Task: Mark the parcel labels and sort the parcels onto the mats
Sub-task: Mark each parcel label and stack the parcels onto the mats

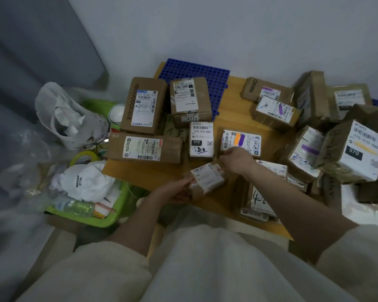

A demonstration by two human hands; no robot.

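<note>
Here the tabletop (pixel 153 171) carries many boxes, with a blue mat (pixel 214 77) at twelve o'clock. The small parcel (pixel 206 179) lies near centre, long axis running eight to two o'clock. The left hand (pixel 175 191) grips its eight o'clock end; the right hand (pixel 236 158) pinches its two o'clock end, neither nearer.

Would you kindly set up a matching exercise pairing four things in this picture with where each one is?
Things:
1. blue mat
2. green basket
3. small parcel
4. white plastic bag

Places:
A. held in the left hand
B. at the far edge, by the wall
C. on the floor, lower left of the table
D. upper left, beyond the basket

Pairs: 1-B, 2-C, 3-A, 4-D
</note>
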